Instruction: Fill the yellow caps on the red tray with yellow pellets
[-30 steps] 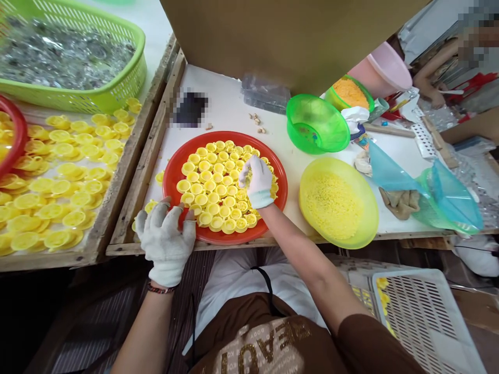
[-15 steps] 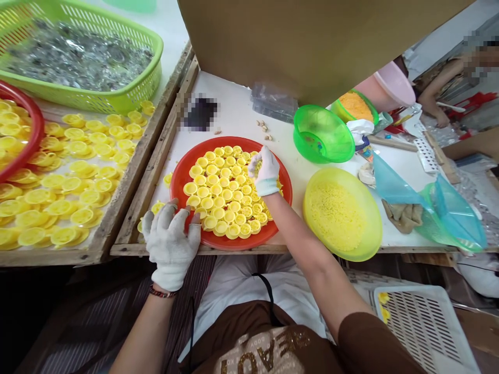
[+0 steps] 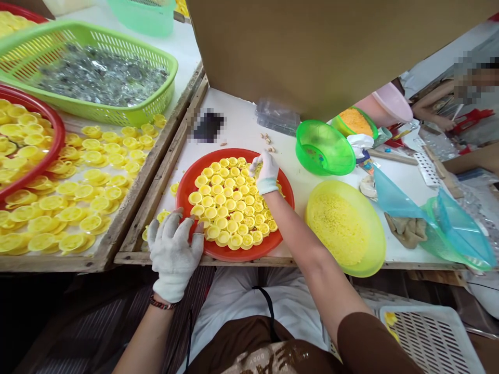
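Observation:
A round red tray (image 3: 191, 165) full of small yellow plastic cups (image 3: 222, 211) lies before me at the table's front edge. My left hand (image 3: 176, 255), in a white glove with bare fingertips, rests on the tray's near left rim, its fingers spread. Over the far right of the cups is my right hand (image 3: 265, 173), gloved too. Its fingers are curled around small yellow granules, partly hidden by the hand. To the right stands a yellow-green bowl (image 3: 372, 254) holding a heap of the same yellow granules (image 3: 339, 226).
A green bowl (image 3: 325, 148) and a bowl of orange granules (image 3: 355, 122) stand behind. Brown cardboard (image 3: 312, 47) rises at the back. On the left, beyond a wooden edge (image 3: 152, 179), are a green basket (image 3: 117, 111) of clear pieces and loose yellow parts (image 3: 93, 192). Another person's arm shows far right.
The view has shifted, so the table sits a little lower and further right. My right hand stays over the far right of the cups; my left hand stays at the rim.

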Available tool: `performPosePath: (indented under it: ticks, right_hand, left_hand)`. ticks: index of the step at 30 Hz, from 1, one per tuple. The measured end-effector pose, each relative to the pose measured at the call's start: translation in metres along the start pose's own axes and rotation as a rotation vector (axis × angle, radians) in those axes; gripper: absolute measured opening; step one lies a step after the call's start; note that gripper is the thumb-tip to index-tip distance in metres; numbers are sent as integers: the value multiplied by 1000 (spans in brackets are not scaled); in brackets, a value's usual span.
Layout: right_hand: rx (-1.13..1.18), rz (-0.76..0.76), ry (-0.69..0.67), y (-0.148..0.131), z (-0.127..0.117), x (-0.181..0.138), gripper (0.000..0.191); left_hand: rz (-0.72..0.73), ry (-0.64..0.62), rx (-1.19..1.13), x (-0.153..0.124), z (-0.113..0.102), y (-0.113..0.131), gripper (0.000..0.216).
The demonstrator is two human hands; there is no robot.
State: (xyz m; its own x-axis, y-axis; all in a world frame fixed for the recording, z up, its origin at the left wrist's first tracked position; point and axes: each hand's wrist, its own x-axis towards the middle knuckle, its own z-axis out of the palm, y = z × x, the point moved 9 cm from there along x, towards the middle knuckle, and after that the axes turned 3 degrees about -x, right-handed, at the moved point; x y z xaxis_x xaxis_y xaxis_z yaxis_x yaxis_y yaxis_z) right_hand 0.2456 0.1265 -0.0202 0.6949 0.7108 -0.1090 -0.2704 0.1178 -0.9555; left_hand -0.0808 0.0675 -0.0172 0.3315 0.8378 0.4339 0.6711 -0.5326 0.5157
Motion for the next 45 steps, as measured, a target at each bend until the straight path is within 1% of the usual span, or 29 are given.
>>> performPosePath:
  ticks: [2, 3, 9, 13, 16, 18, 21, 24, 28, 32, 35, 38, 42, 45]
  right_hand:
    - [48, -37, 53, 0, 2, 5, 43]
    - [69, -45, 54, 0, 5, 7, 40]
    - [160, -58, -6, 1, 25, 16, 27]
    - [217, -22, -58, 4, 36, 21, 22]
    - [235, 27, -80, 8, 46, 23, 27]
    - [213, 42, -89, 11, 53, 23, 34]
    - [131, -26, -91, 10, 60, 22, 48]
    - [36, -97, -102, 12, 62, 24, 54]
    - [-11, -120, -82, 13, 55, 31, 53]
    - [-60, -74, -16, 6, 41, 35, 53]
    - [-121, -41, 2, 0, 30, 30, 54]
    - [-142, -41, 11, -2, 20, 19, 57]
    - [-90, -71, 32, -4, 9, 6, 59]
    - [-5, -32, 49, -3, 7, 2, 61]
  left_hand:
    - [8, 13, 10, -1, -1, -1, 22]
    - [16, 20, 17, -1, -1, 0, 21]
    - [116, 100, 105, -4, -3, 3, 24]
    - [149, 126, 128, -4, -4, 6, 23]
    - [164, 122, 128, -3, -5, 8, 22]
    - [172, 121, 124, -2, -6, 9, 22]
    - [176, 118, 118, -2, -6, 11, 20]
    - [170, 117, 110, -1, -7, 10, 18]
    - [174, 120, 106, -2, -6, 10, 19]
    - [163, 123, 103, -3, -5, 8, 20]
    - [157, 123, 94, -3, -5, 8, 21]
    - [146, 117, 85, -3, -5, 8, 23]
    - [111, 102, 74, -3, -4, 5, 24]
    - [87, 80, 63, -2, -2, 3, 25]
